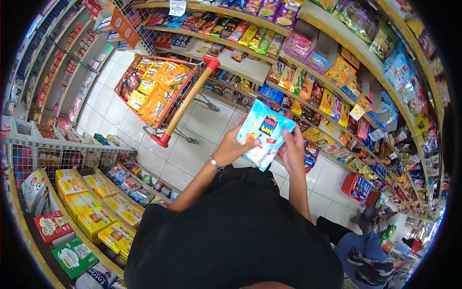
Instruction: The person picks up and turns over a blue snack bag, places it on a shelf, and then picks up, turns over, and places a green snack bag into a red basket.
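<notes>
both hands (234, 149) (292, 150) hold a blue snack packet (263, 132)

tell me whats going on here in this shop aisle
A person in a black top holds a light blue snack packet up in front of them, with the left hand and the right hand gripping its lower edges. Ahead on the tiled floor stands a red trolley loaded with orange and yellow packets. Stocked shelves line the aisle, and another person crouches at the lower right.
</notes>
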